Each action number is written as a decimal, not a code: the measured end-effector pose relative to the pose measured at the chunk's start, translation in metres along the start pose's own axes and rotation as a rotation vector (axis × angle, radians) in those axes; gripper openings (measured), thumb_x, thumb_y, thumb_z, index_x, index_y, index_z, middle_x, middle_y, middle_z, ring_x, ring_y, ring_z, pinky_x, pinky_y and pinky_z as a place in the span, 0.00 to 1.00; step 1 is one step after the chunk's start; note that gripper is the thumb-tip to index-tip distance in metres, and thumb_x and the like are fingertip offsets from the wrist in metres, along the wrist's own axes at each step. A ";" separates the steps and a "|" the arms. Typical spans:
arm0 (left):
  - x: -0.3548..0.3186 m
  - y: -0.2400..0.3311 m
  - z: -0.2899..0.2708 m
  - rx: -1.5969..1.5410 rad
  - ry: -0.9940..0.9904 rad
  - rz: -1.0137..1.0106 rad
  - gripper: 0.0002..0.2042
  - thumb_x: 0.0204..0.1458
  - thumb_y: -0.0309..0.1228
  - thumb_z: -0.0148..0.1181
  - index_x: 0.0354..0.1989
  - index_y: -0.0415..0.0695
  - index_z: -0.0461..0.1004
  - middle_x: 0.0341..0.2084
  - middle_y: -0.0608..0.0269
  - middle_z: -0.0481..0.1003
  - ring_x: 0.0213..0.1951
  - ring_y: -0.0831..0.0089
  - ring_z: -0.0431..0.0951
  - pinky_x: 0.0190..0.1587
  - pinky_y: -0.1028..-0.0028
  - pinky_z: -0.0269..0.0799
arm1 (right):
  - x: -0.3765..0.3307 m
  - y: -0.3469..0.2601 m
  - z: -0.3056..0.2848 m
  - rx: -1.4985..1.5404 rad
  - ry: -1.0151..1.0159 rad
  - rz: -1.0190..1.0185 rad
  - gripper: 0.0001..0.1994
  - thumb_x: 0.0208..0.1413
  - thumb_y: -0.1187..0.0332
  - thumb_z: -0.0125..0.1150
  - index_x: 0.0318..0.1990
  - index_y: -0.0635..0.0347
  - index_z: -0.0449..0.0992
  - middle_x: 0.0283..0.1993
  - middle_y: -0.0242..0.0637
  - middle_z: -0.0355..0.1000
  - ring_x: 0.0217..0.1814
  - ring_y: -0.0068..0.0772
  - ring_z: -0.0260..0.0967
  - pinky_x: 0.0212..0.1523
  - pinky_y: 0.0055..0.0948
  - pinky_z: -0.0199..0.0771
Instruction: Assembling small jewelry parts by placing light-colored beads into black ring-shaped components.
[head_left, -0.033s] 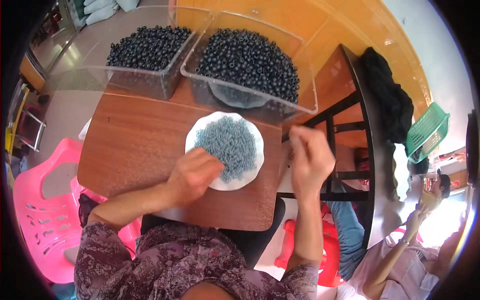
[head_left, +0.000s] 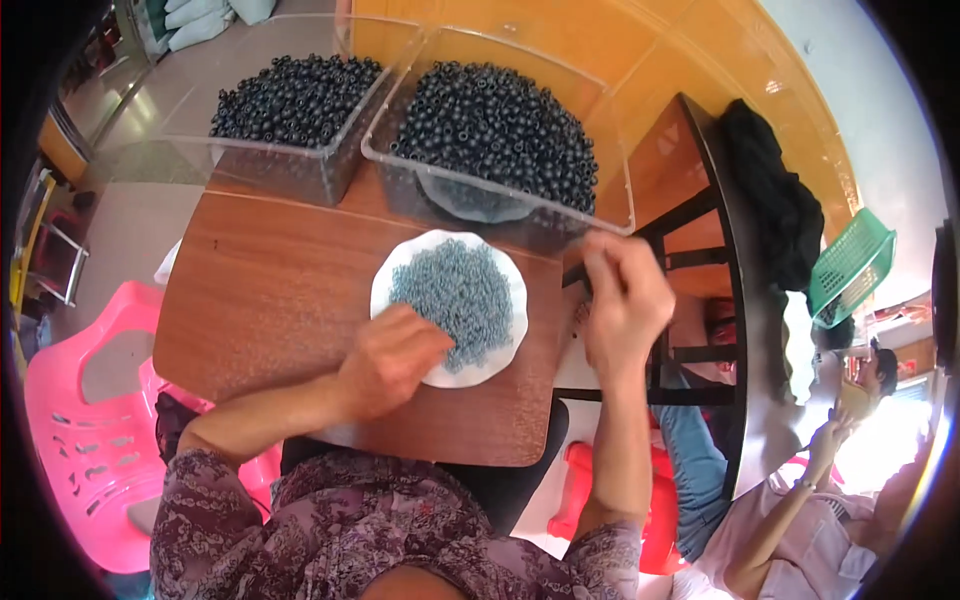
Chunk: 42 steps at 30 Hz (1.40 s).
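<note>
A white plate with a wavy rim (head_left: 383, 262) lies on the brown wooden table (head_left: 270, 290), heaped with small blue-grey beads (head_left: 455, 295). Over the plate's near left edge is my left hand (head_left: 393, 362), its fingers closed in a pinch beside the heap. What they hold, if anything, is too small to name. My right hand (head_left: 630, 305) is raised beyond the table's right edge, thumb and fingers drawn together and slightly blurred. No object can be made out in it.
Two clear plastic bins, a left one (head_left: 330, 178) and a right one (head_left: 400, 178), hold large dark beads along the table's far side. A pink plastic chair (head_left: 60, 385) stands left. To the right are a dark-framed table (head_left: 735, 300), a green basket (head_left: 855, 262) and another person (head_left: 800, 520).
My right hand has risen slightly, and its fingers have shifted a little. My left hand remains at the plate's near edge. The whole view has shifted slightly.
</note>
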<state>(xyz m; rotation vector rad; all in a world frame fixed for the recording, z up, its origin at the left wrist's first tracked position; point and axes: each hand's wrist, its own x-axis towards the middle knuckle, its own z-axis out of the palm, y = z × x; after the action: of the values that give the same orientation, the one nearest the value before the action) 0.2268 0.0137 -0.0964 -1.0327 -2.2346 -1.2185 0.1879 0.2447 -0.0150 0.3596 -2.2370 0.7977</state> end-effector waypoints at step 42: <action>-0.003 0.006 -0.036 -1.226 0.371 -0.734 0.09 0.51 0.20 0.58 0.41 0.36 0.72 0.34 0.65 0.74 0.37 0.82 0.73 0.42 0.82 0.69 | -0.051 -0.088 0.072 0.626 -0.252 0.167 0.13 0.36 0.86 0.64 0.33 0.65 0.76 0.35 0.39 0.73 0.37 0.31 0.69 0.37 0.24 0.69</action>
<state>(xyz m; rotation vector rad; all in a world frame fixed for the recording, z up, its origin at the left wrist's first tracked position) 0.2326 -0.0157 -0.0752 -0.1378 -1.4404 -2.9489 0.2255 0.1322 -0.0526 0.5966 -2.2158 1.6246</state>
